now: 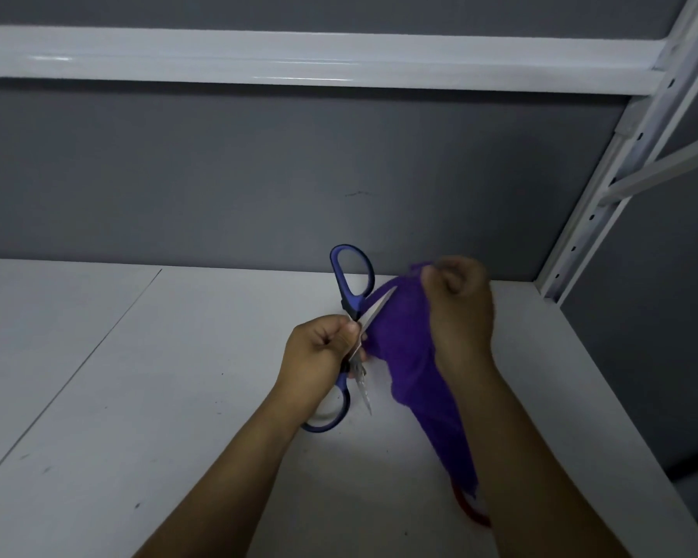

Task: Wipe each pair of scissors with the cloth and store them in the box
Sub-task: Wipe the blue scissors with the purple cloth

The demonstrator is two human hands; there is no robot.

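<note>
A: Entry: blue-handled steel scissors (344, 289). Where are they kept?

B: They are held above the white shelf board (178, 376) with blades spread, and are pinched at the pivot by the curled fingers of the left hand (319, 352)

A: And the cloth?

B: The purple fleecy cloth (403, 356) is gripped, bunched, in the right hand (460, 308). The upper blade is pointed up and right from the pivot, against the cloth; the right hand is judged nearer. No box is seen

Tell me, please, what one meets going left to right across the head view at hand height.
Left hand gripping the scissors → purple cloth → right hand holding that cloth → white shelf upright.
</note>
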